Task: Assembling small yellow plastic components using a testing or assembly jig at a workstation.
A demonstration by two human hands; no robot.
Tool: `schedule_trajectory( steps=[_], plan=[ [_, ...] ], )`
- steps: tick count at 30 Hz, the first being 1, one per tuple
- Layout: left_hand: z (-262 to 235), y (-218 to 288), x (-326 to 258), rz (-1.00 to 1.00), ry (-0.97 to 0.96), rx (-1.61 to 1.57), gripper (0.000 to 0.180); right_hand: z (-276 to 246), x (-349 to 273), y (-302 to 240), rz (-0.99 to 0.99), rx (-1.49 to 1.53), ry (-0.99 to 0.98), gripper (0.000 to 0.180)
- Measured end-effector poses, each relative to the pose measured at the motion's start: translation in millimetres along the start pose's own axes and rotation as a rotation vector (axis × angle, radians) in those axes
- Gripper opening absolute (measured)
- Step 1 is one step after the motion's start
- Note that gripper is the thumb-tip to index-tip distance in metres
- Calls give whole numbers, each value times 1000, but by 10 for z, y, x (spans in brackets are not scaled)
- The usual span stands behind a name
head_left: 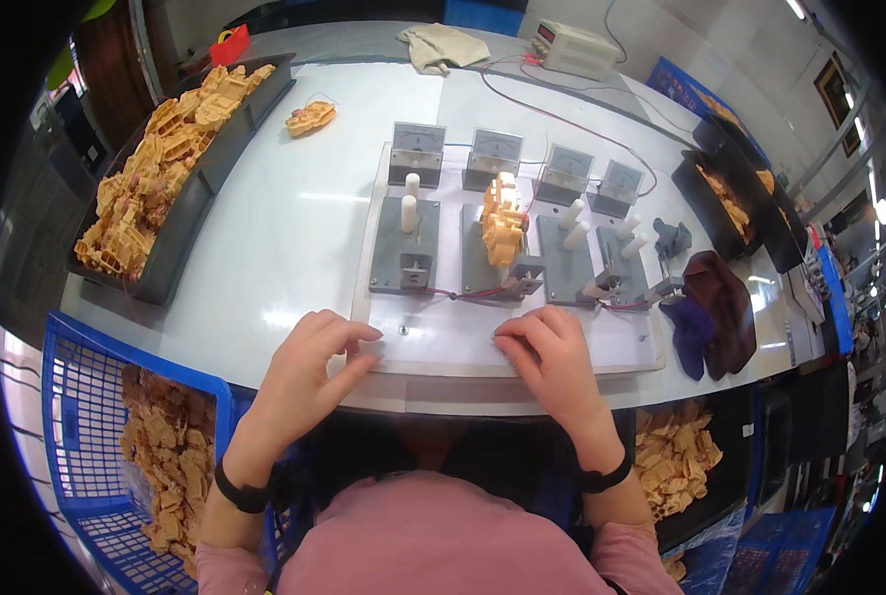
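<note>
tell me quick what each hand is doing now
Left hand: loosely curled, holding nothing, fingertips on the white test board.
Right hand: curled, empty, resting on the same board.

four panel meters [417, 152], four grey fixture blocks [404, 246], two hands [309, 367]

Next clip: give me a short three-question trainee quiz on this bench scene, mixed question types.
1. True or false: the left hand holds an orange part.
2. Which fixture, counted from the person's left, carries the orange part? A first, B second, C fourth
3. Fill in: the long tray of orange parts lies on the person's ____ side.

Key: 1 false, both hands rest empty on the white board, the right hand too. 2 B. 3 left.
</note>
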State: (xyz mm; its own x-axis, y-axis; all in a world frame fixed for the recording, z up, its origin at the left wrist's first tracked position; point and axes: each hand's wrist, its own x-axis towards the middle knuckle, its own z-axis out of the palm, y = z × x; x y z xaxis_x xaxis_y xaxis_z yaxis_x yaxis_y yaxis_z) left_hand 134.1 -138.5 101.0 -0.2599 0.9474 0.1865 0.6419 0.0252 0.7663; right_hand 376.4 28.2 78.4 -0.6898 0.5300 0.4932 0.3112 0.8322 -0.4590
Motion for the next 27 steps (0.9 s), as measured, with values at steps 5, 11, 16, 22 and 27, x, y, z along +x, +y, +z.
schedule_trajectory(
  steps=[5, 11, 16, 22, 27],
  plan=[
    [67, 36, 58, 95, 0, 128, 24, 41, -17, -24, -13, -2, 64, 10],
    [183, 73, 135, 75, -34, 111, 22, 68, -23, -49, 36, -18, 100, 8],
    [317, 64, 87, 26, 137, 54, 15, 67, -26, -63, 53, -5, 98, 8],
    [337, 52, 128, 7, 130, 24, 14, 89, -40, -39, 35, -17, 124, 9],
    [349, -7, 137, -10, 132, -24, 16, 81, -38, -58, 44, -42, 124, 10]
  ],
)
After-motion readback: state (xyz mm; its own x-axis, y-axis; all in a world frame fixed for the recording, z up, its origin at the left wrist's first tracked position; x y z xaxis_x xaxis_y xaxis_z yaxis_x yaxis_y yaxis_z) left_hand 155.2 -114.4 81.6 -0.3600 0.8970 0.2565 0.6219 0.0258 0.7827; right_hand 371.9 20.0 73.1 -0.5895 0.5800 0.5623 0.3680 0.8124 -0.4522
